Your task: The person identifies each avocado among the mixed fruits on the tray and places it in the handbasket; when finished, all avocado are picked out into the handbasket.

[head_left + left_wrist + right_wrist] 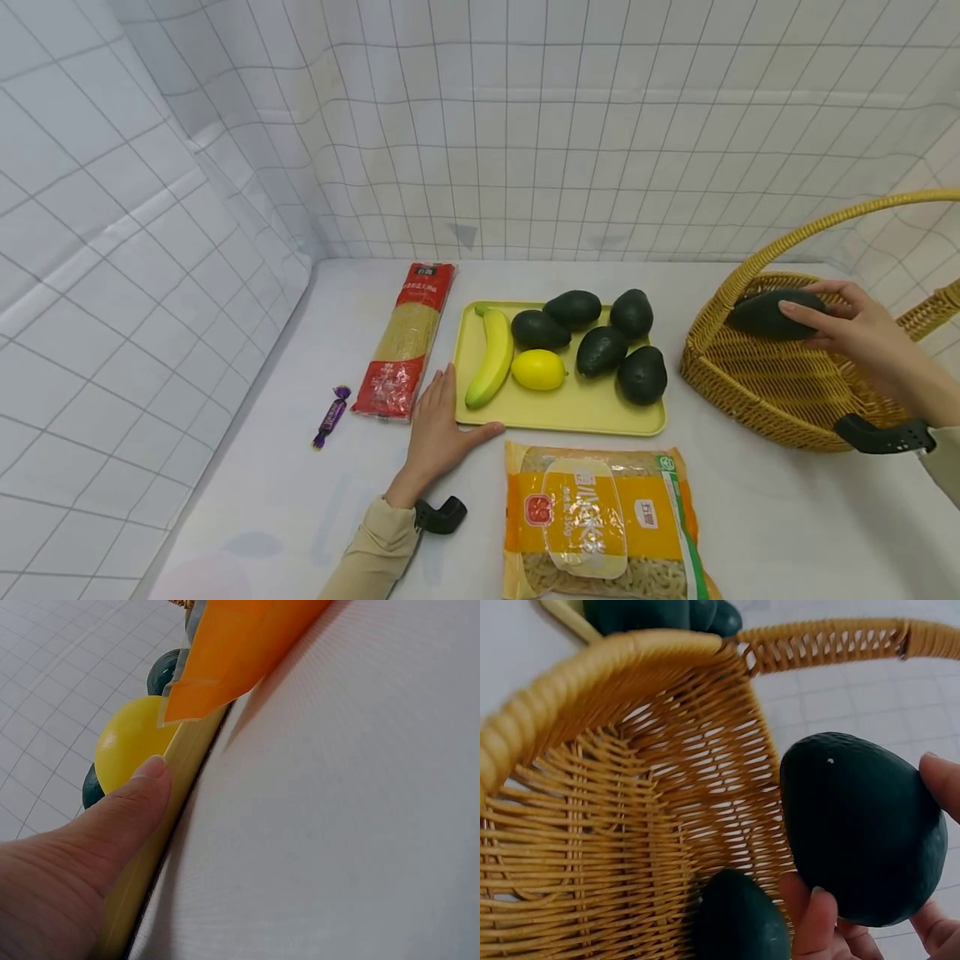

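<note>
My right hand [873, 333] holds a dark green avocado [862, 829] between thumb and fingers, above the wicker basket [757, 408]. Lower in that basket lies another avocado [741, 919], seen in the right wrist view. At the front left corner of the yellow tray [555, 419] rests my left hand [437, 433], fingers extended along the left side and thumb [139, 802] against the front rim. On the tray are a banana [492, 358], a lemon [538, 370] and several avocados [602, 351].
A red noodle packet [408, 342] lies left of the tray, with a purple wrapped candy [331, 418] beside it. In front of the tray is an orange pasta bag [600, 525]. The basket's tall handle [817, 225] arches over its opening. Gridded cloth [570, 150] hangs behind the table.
</note>
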Demonstrator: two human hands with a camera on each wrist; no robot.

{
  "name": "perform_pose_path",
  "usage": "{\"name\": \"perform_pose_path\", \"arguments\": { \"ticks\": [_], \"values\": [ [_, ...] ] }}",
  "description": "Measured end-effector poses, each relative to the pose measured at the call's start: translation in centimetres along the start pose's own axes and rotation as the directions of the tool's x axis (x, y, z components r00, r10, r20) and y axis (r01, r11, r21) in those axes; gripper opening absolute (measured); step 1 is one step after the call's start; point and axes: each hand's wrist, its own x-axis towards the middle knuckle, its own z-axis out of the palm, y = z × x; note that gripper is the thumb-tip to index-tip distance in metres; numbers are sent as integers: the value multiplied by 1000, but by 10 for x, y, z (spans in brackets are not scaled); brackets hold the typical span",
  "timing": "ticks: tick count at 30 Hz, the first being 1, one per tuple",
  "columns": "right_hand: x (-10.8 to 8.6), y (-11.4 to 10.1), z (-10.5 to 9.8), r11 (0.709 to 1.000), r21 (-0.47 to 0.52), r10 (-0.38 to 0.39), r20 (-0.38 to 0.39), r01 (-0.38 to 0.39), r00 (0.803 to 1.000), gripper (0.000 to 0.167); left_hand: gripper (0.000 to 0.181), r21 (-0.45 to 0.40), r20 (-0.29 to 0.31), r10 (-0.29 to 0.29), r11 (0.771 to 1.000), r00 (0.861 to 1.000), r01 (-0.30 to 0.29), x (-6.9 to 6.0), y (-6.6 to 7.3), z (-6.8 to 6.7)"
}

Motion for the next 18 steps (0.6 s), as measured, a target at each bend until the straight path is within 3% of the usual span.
{"name": "perform_pose_path", "arguments": {
  "ticks": [5,11,18],
  "values": [
    [15,8,2,1000,-20,8,75,-6,997,36,114,2,-4,3,1000,1000,-3,0,0,1],
    [25,12,11,996,-82,-33,110,42,993,68,114,5,-8,2,1000,1000,-2,0,0,1],
    [30,14,17,992,-124,-18,121,33,993,69,114,4,-8,0,1000,1000,0,0,0,0]
  ]
}}
